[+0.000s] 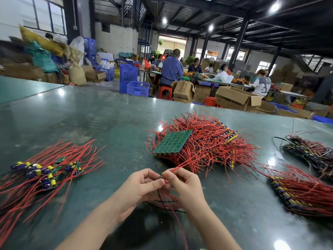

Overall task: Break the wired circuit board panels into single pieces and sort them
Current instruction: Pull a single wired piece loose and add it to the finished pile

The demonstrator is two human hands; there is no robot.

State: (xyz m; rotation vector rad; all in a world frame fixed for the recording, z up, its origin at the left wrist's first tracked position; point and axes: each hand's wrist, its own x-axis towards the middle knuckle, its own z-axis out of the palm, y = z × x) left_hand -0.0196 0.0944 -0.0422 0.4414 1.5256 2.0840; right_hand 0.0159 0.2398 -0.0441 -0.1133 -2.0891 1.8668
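Above table (111, 112), L grip (144, 184) & R grip (182, 183) pinch small board piece (161, 178).

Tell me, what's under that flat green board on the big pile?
The green board lies on a heap of red wires and more boards with yellow and blue parts. What is directly beneath it is covered.

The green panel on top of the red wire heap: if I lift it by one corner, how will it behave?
The green panel looks flat, so probably stiff. Its red wires mesh with the heap, so they may snag and drag neighbours.
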